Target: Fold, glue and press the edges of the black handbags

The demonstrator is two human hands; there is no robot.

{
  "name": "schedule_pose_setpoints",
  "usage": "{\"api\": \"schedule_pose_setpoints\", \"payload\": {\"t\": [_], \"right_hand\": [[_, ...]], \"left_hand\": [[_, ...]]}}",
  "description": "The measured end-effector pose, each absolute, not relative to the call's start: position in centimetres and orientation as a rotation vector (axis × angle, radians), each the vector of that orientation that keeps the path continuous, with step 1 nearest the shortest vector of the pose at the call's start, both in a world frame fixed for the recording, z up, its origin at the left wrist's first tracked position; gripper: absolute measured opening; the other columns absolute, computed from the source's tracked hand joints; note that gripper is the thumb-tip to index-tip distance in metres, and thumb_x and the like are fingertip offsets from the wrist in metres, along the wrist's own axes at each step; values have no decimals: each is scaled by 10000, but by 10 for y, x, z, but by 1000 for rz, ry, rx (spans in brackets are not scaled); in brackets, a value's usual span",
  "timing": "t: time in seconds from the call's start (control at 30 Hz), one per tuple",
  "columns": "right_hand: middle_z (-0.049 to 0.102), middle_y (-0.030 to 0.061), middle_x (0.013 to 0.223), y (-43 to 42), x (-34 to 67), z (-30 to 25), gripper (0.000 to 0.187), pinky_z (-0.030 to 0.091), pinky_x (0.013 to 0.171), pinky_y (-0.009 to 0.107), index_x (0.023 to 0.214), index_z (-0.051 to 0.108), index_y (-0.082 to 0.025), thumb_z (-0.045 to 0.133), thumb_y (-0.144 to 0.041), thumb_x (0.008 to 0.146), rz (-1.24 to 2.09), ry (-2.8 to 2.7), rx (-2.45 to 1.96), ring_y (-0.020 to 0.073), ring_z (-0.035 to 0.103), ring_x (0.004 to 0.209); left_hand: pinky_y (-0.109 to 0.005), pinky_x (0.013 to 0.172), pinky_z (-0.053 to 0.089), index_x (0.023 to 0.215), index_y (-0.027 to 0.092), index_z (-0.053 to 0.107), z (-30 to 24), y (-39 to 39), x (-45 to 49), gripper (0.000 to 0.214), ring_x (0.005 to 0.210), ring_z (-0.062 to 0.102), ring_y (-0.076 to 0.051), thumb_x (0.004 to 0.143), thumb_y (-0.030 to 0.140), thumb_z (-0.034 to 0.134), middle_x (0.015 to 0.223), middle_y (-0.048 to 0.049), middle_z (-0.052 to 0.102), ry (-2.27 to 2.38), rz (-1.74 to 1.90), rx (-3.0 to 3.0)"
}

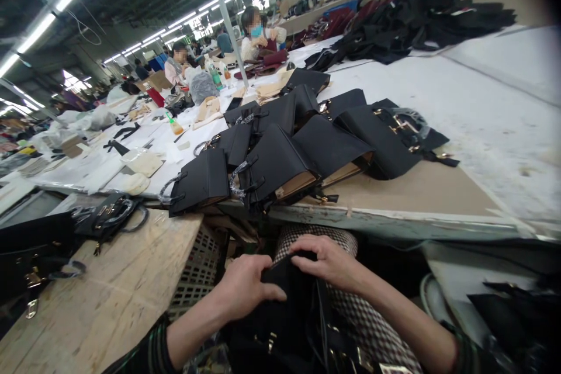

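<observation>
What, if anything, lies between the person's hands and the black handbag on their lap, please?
Nothing visible does. The left hand and the right hand both already rest directly on the top edge of the black handbag, fingers curled over it.

A black handbag (284, 315) is lying over black-and-white checked fabric (363, 315). Black bags (280, 158) with gold clasps are sitting on a tan board (416, 187), beside a white table (482, 105).

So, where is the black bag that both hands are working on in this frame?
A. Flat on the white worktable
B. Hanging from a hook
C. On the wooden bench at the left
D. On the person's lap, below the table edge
D: the left hand and right hand grip the black bag over the checked trousers, below the table edge.
</observation>
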State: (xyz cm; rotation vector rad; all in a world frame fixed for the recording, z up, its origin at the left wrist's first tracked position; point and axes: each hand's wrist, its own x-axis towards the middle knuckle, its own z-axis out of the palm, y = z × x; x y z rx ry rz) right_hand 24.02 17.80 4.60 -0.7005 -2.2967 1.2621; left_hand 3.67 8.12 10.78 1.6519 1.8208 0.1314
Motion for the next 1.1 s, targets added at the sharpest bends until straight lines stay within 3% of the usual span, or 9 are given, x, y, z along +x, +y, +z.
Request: {"api": "schedule_pose_setpoints", "payload": {"t": [0.17,0.27,0.33,0.4,0.5,0.63,0.83,1.0,1.1], "right_hand": [[729,32,954,178,239,49,159,473,845,295,961,739,-210,608,-210,872,1254,-2305,-718,218,663,913],[731,35,953,177,239,52,167,478,837,291,964,741,-210,604,-203,869,1273,-2305,-707,214,667,905],[732,38,953,176,239,52,171,481,834,292,966,744,-211,606,-205,867,1268,-2306,-720,217,666,906],[733,37,953,175,240,52,171,483,838,296,967,744,-214,608,-206,865,1255,-2302,-730,219,665,901],[732,31,941,175,241,51,167,483,838,293,958,745,-216,606,-206,865,1263,-2292,-715,211,663,881],[732,29,927,178,243,51,157,486,827,287,942,748,-213,610,-217,867,1308,-2278,-713,211,664,883],[731,27,973,183,251,45,155,489,852,290,959,738,-218,608,-259,887,1397,-2211,-701,212,661,920],[734,35,974,184,247,49,177,499,868,311,950,737,-217,599,-312,892,1418,-2212,-700,229,664,931],[743,45,979,180,246,44,201,530,858,356,943,749,-259,598,-378,885,1379,-2233,-740,267,677,934]], "left_hand": [[-228,623,360,914,217,683,123,64,25,436,814,607,-205,568,414,861,884,11,694,1717,46,1569],[-221,631,384,1065,213,674,125,68,25,433,800,588,-182,715,456,753,895,10,684,1597,195,1452],[-219,642,388,1027,182,686,123,75,28,342,768,556,-157,868,466,581,849,7,656,1554,306,1417],[-219,657,384,921,155,699,121,83,32,361,749,523,-141,925,448,487,799,8,621,1536,388,1433],[-216,664,371,852,146,716,117,90,34,296,725,498,-129,892,387,548,746,19,599,1534,428,1459],[-203,616,365,911,158,723,111,79,24,193,704,512,-125,797,293,644,750,26,614,1558,398,1309],[-182,531,332,929,164,690,117,44,6,281,657,489,-120,675,268,750,725,51,574,1576,225,1181],[-200,607,380,1067,208,701,139,56,16,319,723,536,-140,830,415,641,832,24,649,1513,259,1332],[-217,640,385,982,193,745,139,74,33,359,737,548,-148,915,459,514,817,2,663,1551,356,1496]]}}
